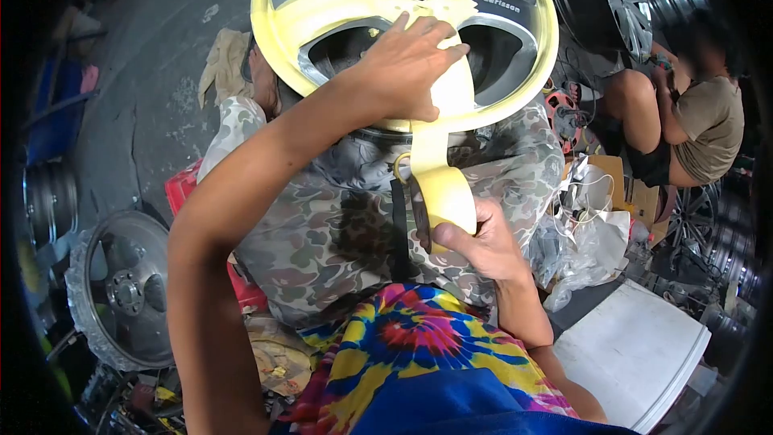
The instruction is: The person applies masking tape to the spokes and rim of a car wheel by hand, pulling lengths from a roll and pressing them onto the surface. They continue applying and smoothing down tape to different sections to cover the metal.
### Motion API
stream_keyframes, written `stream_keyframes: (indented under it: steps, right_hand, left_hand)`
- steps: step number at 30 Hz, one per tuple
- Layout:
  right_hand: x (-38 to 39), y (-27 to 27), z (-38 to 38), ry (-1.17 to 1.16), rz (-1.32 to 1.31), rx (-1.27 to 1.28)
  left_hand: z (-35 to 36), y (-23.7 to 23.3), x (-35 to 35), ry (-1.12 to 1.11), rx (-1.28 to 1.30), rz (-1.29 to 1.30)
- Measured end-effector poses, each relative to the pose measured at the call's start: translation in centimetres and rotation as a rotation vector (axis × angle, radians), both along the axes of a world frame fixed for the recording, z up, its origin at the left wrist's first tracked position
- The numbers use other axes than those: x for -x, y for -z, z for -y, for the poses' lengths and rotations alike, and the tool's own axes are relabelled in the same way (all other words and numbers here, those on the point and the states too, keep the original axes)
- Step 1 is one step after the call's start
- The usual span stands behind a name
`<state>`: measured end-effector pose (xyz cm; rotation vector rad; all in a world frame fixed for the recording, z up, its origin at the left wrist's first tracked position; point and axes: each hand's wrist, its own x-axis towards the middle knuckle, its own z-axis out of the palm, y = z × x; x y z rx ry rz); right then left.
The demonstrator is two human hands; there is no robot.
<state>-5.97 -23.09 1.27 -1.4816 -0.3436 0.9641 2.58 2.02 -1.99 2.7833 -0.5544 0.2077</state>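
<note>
A car wheel rim (549, 36) lies tilted before my knees, its outer lip and most spokes covered in pale yellow masking tape. One dark spoke marked "Carlsson" (501, 6) shows bare at the upper right. My left hand (407, 64) rests with fingers spread on the taped lower spoke. From there a strip of tape (429, 149) runs down over the lip to the tape roll (452, 200). My right hand (489, 246) grips this roll, thumb on its near edge and the other fingers partly hidden behind it.
To the left stands a wheel (125, 294) with clear plastic around its edge. Plastic bags (576, 254) and cables lie right of my leg, beside a white panel (632, 346). Another person (708, 117) sits at the right near several wheels. A beige cloth (224, 64) is on the floor.
</note>
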Motion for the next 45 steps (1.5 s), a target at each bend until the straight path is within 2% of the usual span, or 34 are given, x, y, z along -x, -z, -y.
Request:
stream_keyframes:
  steps: [9,12,14,15,16,18,19,23,25,27,29,32,35,37,39,41,43,45]
  right_hand:
    - [1.4,0.3,0.6,-0.009,0.099,0.090]
    - [1.4,-0.3,0.8,-0.010,0.026,0.199]
    - [1.6,0.1,0.9,0.029,0.070,0.256]
    - [1.7,0.3,0.8,0.037,0.071,0.254]
    - [1.7,0.6,0.8,0.037,0.097,0.232]
    - [1.7,1.4,0.9,0.034,0.120,0.209]
    - [1.6,1.9,1.1,0.008,0.123,0.231]
    - [1.2,3.9,1.5,-0.065,0.106,0.334]
    - [1.4,6.4,1.6,-0.009,0.129,0.311]
    - [1.4,7.8,1.2,0.042,0.143,0.283]
    - [1.2,8.5,0.8,0.093,-0.080,0.333]
    - [1.5,10.9,0.6,0.074,-0.115,0.365]
    - [1.5,9.6,-0.3,0.120,-0.143,0.357]
    - [1.8,10.0,-0.5,0.151,-0.108,0.341]
    - [2.0,10.9,-0.7,0.176,-0.068,0.326]
    - [2.0,12.1,-1.0,0.258,0.081,0.235]
    - [1.6,12.3,-0.7,0.227,0.058,0.221]
    - [1.3,12.3,0.0,0.195,0.031,0.207]
  left_hand:
    - [0.7,-0.6,-0.9,0.078,0.094,0.032]
    - [0.0,-2.0,-0.4,0.102,0.094,0.020]
    - [-0.4,-3.0,-0.3,0.036,0.232,-0.377]
    - [-0.9,-2.4,0.5,0.102,0.340,-0.278]
    - [-1.2,-1.8,0.9,0.107,0.337,-0.276]
    - [-1.8,-1.0,1.6,0.173,0.389,-0.429]
    - [-2.1,-0.7,1.9,0.180,0.418,-0.407]
    - [-2.2,-0.7,1.9,0.176,0.405,-0.415]
    - [-2.1,-1.7,1.6,0.124,0.309,-0.483]
    - [-2.2,-1.6,1.6,0.108,0.347,-0.519]
    - [-2.2,-1.6,1.4,0.092,0.383,-0.558]
    - [-2.4,-1.9,1.4,0.031,0.398,-0.625]
    - [-1.2,-1.2,1.1,0.045,0.287,-0.517]
    - [0.1,0.1,1.1,0.099,0.368,-0.268]
    - [0.3,0.4,0.9,0.117,0.376,-0.270]
    - [-0.1,0.1,0.8,0.132,0.381,-0.272]
    - [-0.9,-1.7,0.9,0.105,0.340,-0.494]
    - [-1.7,-2.3,0.8,0.085,0.329,-0.542]
